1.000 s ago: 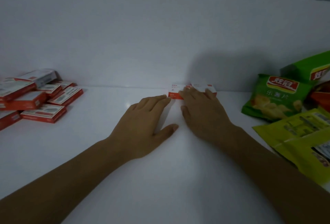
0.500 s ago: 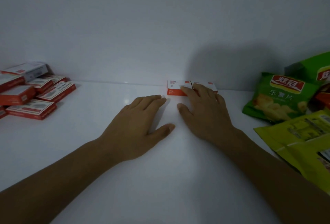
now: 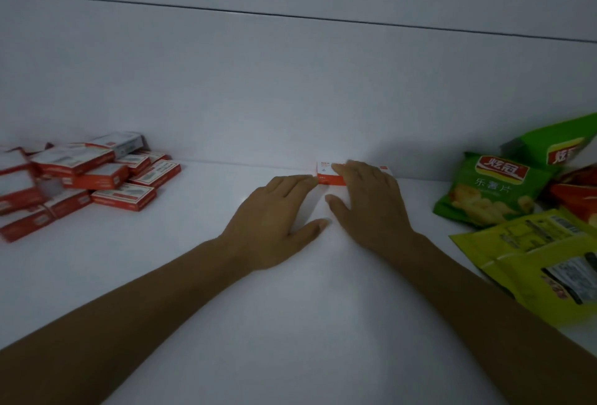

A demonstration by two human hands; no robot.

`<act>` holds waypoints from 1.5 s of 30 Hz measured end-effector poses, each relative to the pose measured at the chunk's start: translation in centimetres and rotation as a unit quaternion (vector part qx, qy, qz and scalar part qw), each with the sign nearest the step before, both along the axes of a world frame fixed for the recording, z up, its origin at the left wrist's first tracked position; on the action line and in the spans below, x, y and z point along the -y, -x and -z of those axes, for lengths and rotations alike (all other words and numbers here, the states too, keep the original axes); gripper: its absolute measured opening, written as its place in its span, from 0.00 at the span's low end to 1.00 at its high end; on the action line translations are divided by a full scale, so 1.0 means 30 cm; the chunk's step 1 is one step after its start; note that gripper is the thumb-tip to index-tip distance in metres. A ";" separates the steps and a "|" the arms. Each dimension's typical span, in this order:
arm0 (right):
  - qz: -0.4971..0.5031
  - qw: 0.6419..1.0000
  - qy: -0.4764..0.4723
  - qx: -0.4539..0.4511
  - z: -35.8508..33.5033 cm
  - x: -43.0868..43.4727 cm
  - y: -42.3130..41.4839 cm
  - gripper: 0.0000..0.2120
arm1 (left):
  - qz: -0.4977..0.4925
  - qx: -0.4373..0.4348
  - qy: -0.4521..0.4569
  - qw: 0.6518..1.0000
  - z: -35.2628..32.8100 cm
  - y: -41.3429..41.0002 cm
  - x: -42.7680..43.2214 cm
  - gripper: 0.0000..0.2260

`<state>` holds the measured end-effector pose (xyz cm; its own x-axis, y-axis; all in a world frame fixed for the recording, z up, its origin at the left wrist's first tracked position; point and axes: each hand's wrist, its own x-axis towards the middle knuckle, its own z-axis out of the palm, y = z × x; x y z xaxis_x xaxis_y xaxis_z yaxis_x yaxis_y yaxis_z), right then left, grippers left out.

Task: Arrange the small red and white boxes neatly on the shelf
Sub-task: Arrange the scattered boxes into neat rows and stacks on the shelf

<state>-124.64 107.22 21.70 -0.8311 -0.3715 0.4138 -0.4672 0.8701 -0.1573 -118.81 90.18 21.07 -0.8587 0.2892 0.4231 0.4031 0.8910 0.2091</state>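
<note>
At twelve o'clock against the shelf (image 3: 161, 275) wall, our left hand (image 3: 274, 227) and right hand (image 3: 371, 207) lay flat, fingers spread, pressing two red-and-white boxes (image 3: 328, 173).

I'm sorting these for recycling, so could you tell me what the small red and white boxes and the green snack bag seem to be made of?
Small red and white boxes: probably thin printed card, judging by crisp folded edges and matte faces. Green snack bag: apparently glossy plastic film, crinkled, with soft sheen.
</note>
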 end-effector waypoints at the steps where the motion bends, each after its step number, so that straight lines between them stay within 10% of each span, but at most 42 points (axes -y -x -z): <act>1: -0.011 1.000 0.012 -0.004 -0.014 0.011 -0.018 0.24 | -0.001 -0.002 0.006 1.000 -0.005 -0.009 0.000 0.31; 29: -0.398 0.917 -0.003 0.020 -0.145 1.035 -0.397 0.11 | -0.234 -0.055 0.082 0.967 -0.098 -0.599 0.964 0.31; 45: -0.455 0.888 -0.053 -0.034 -0.070 1.138 -0.410 0.19 | -0.157 0.018 0.077 0.985 -0.059 -0.637 1.224 0.33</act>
